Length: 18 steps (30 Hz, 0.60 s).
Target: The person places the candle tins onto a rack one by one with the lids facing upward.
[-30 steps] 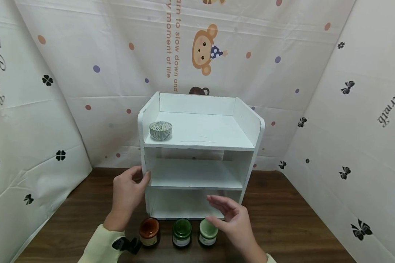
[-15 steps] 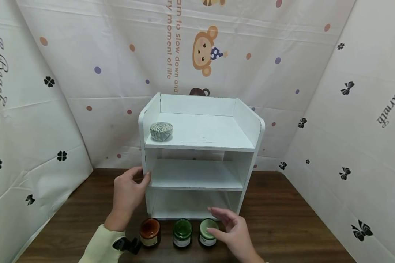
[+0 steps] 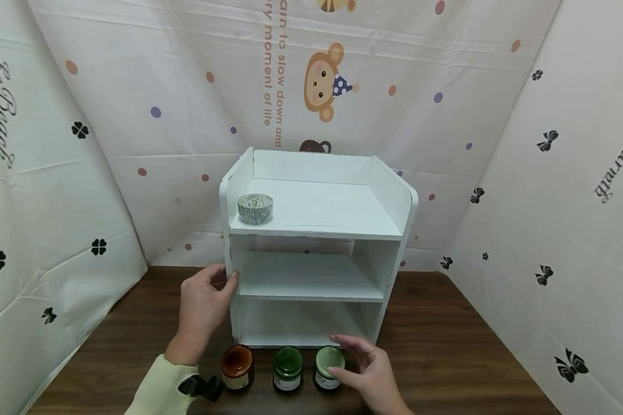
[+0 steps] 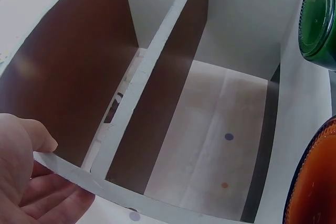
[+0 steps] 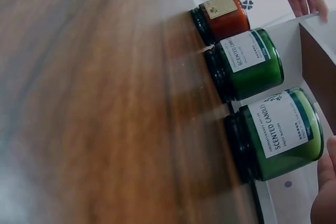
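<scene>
My left hand (image 3: 202,305) grips the left side panel of a white shelf unit (image 3: 311,232), thumb on the front edge and fingers outside. My right hand (image 3: 371,374) is spread at the right side of a light green scented candle jar (image 3: 328,360); whether it touches the glass is unclear. To the left stand a dark green candle jar (image 3: 288,369) and an amber one (image 3: 236,368). In the right wrist view the light green jar (image 5: 283,132) is bottom-up, its black lid on the table. A round leaf-patterned tin (image 3: 255,208) sits on the top shelf's left.
The jars stand in a row just before the unit's bottom shelf (image 3: 301,333). Brown wooden table (image 3: 446,346) extends on both sides. Printed white cloth (image 3: 176,115) hangs behind and at the sides.
My right hand has come down and nearer to me, its fingers now beside the light green jar. The left hand keeps its grip on the shelf unit.
</scene>
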{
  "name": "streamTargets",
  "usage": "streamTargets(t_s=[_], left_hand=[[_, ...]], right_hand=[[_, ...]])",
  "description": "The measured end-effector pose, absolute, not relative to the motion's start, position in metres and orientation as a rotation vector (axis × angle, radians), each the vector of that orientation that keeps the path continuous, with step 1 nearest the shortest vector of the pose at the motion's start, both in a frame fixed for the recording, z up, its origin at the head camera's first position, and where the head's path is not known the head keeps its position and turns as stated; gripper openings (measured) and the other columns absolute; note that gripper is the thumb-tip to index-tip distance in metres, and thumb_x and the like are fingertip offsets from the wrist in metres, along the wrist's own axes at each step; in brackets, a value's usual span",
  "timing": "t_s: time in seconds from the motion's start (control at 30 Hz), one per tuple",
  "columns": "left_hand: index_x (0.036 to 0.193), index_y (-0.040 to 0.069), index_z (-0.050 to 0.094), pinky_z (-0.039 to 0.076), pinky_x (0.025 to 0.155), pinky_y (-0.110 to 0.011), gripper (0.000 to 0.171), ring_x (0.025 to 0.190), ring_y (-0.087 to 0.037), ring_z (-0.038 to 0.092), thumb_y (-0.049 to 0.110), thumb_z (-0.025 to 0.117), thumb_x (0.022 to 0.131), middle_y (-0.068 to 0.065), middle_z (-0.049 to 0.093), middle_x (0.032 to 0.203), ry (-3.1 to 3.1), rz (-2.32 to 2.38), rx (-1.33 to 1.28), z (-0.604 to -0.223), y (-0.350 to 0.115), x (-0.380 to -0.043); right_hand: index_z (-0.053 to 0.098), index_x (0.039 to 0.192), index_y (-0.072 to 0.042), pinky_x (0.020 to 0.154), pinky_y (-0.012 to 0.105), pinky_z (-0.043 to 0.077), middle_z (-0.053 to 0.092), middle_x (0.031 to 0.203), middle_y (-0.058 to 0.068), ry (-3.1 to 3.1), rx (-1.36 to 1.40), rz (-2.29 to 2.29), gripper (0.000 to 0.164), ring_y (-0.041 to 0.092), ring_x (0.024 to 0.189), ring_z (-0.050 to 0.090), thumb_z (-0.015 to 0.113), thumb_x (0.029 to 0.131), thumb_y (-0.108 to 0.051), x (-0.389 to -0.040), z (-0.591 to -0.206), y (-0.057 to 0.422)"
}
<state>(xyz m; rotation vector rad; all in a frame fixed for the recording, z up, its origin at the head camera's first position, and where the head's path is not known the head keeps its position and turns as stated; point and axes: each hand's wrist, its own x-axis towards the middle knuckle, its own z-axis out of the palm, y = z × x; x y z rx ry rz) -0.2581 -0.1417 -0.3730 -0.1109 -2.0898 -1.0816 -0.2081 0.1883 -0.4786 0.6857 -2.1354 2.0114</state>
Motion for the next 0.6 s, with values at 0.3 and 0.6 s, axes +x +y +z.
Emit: streamTargets(t_s=[0.3, 0.6], left_hand=[[0.098, 0.002, 0.078, 0.064, 0.067, -0.042, 0.014, 0.078, -0.027, 0.077, 0.014, 0.076, 0.09, -0.016, 0.079, 0.091, -2.111, -1.077, -0.099, -0.373, -0.142, -0.258], [0.1, 0.001, 0.078, 0.064, 0.067, -0.044, 0.015, 0.079, -0.028, 0.077, 0.012, 0.076, 0.09, -0.018, 0.079, 0.092, -2.105, -1.086, -0.108, -0.372, -0.142, -0.258]], right_hand=[[0.063, 0.131, 0.0, 0.106, 0.019, 0.049, 0.059, 0.137, 0.033, -2.215, 0.643, 2.001, 0.053, 0.02, 0.127, 0.064, 0.082, 0.082, -0.001, -0.213, -0.486, 0.194], [0.06, 0.136, 0.0, 0.107, 0.016, 0.045, 0.057, 0.145, 0.023, -2.371, 0.576, 2.015, 0.063, 0.023, 0.133, 0.059, 0.086, 0.079, -0.006, -0.22, -0.484, 0.198]])
